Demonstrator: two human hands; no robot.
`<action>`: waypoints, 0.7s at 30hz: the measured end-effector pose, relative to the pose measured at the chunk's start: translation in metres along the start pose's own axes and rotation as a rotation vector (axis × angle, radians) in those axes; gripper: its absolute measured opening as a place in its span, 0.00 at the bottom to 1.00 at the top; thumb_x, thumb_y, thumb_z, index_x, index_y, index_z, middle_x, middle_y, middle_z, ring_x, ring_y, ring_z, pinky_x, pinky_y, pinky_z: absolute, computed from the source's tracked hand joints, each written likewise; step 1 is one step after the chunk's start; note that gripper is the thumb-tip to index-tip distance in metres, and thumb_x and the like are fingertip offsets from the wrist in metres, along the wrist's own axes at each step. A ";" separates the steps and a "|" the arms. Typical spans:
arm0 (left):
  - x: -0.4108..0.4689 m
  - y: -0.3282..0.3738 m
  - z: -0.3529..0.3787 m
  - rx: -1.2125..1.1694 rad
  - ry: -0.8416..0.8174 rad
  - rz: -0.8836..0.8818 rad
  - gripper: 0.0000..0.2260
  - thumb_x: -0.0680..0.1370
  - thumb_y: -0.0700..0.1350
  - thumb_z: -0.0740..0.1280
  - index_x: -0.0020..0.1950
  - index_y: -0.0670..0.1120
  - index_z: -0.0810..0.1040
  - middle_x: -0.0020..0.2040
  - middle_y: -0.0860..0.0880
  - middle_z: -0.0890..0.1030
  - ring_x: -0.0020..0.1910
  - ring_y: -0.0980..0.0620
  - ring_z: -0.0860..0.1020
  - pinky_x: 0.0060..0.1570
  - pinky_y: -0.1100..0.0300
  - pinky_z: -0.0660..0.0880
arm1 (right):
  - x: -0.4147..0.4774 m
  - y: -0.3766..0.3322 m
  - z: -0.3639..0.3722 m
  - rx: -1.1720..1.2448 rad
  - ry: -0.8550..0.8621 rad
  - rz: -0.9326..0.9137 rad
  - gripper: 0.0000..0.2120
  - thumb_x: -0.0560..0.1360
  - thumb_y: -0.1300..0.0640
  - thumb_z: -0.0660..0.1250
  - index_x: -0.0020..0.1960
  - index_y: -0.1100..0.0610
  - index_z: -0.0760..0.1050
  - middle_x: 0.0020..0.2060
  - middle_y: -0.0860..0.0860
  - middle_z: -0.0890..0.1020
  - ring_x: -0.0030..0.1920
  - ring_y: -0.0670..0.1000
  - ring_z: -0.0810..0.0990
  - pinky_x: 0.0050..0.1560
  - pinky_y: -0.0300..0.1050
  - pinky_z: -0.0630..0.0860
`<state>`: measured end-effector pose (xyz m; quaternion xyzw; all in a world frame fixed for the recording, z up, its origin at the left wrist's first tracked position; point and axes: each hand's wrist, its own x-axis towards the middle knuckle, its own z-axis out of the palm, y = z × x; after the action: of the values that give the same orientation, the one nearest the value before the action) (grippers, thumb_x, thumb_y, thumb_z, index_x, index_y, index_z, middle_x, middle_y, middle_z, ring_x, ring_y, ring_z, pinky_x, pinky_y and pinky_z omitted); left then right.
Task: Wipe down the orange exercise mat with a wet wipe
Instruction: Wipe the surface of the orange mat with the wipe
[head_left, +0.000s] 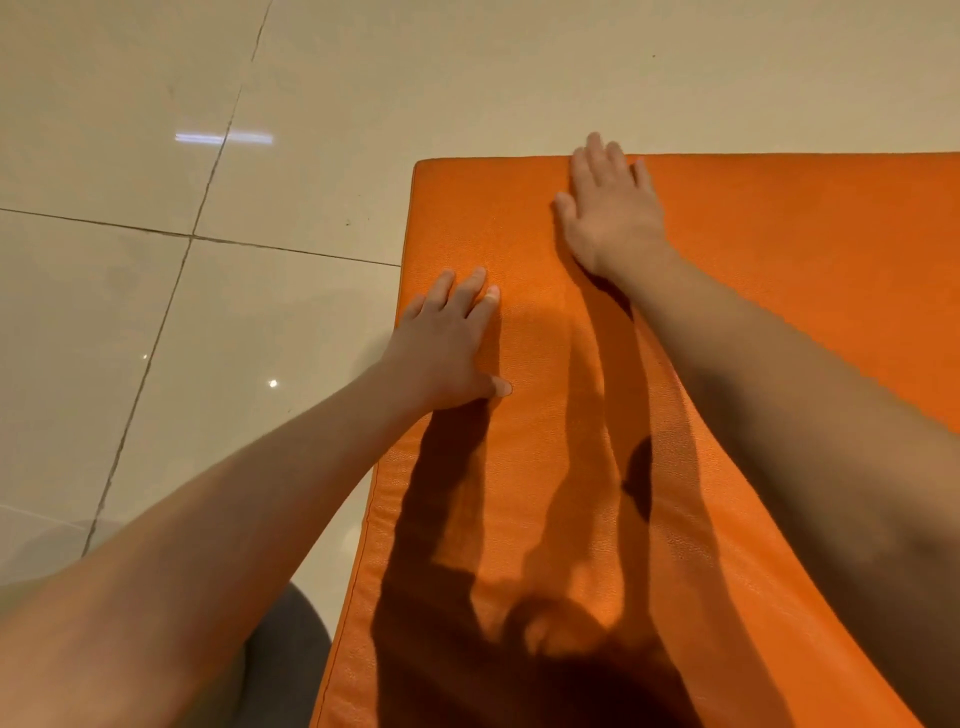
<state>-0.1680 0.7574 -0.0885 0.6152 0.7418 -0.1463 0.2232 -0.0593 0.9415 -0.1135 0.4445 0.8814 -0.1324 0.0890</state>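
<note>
At the far left lies a glossy pale tiled floor with dark grout lines and a few light reflections. A blurred grey shape sits at the bottom, beside the mat's near left edge; what it is cannot be told.

The left hand rests palm-down on the orange exercise mat, just inside its left edge. Its grip is released, with the fingers straight and slightly spread and the thumb pointing right.

The mat lies flat on the floor and fills the right half of the view, its far left corner visible. Dark shadows of both arms fall across its textured cover.

Further right and further away, the right hand presses flat on the mat. Its grip is also released, holding nothing visible, and the fingertips reach the mat's far edge.
</note>
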 end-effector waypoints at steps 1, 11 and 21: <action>0.000 0.001 0.000 -0.017 -0.003 -0.007 0.47 0.73 0.68 0.65 0.81 0.48 0.44 0.81 0.49 0.41 0.79 0.43 0.40 0.76 0.44 0.48 | 0.000 -0.004 -0.001 0.028 -0.005 0.054 0.29 0.84 0.46 0.44 0.80 0.59 0.44 0.79 0.55 0.43 0.79 0.54 0.42 0.77 0.53 0.40; -0.001 0.006 0.002 0.002 0.021 -0.029 0.49 0.73 0.68 0.66 0.80 0.46 0.44 0.81 0.47 0.42 0.79 0.41 0.40 0.76 0.42 0.49 | -0.009 0.012 0.002 0.010 0.027 0.149 0.31 0.83 0.44 0.44 0.80 0.60 0.44 0.79 0.56 0.44 0.79 0.56 0.41 0.77 0.55 0.39; -0.002 0.011 0.001 0.069 0.017 -0.053 0.48 0.73 0.67 0.65 0.80 0.44 0.43 0.80 0.45 0.42 0.79 0.39 0.42 0.75 0.43 0.50 | -0.028 0.014 0.012 -0.033 0.048 0.036 0.33 0.83 0.41 0.44 0.80 0.59 0.44 0.79 0.57 0.45 0.79 0.55 0.41 0.77 0.54 0.38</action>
<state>-0.1570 0.7578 -0.0879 0.6039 0.7543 -0.1724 0.1914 -0.0308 0.9242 -0.1191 0.4619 0.8772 -0.1058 0.0775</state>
